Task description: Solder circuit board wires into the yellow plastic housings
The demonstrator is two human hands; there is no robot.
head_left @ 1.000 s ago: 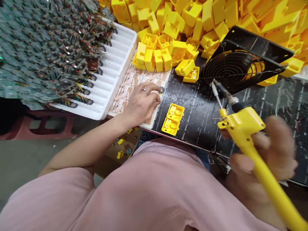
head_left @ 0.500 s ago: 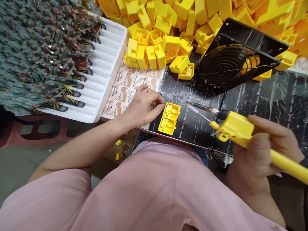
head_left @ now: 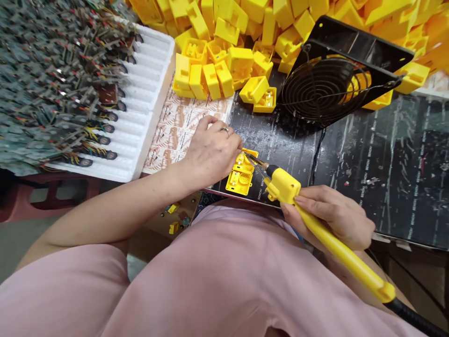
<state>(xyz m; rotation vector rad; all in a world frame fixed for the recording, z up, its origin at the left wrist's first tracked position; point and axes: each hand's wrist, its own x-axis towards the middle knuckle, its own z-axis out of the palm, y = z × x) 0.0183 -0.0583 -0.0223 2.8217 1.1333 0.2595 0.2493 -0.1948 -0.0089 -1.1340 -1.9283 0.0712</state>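
Note:
My right hand is wrapped around the yellow handle of a soldering iron with a thin solder feed beside its tip. That tip points left and down into the upper part of a two-part yellow plastic case, near small metal contacts. The case lies flat on the black table by its front edge. My left hand wears a ring and is closed at the upper left of the case, its fingertips by the iron's tip. Whatever its fingers pinch is hidden.
A white foam tray at left carries a heap of circuit boards with wires and small round parts. Many yellow cases are piled at the back. A black fan leans at the back right, its cable running forward across the table.
My right hand has brought the soldering iron left, down to the case. My left hand has moved slightly right, onto the case's upper edge. The view has shifted a little.

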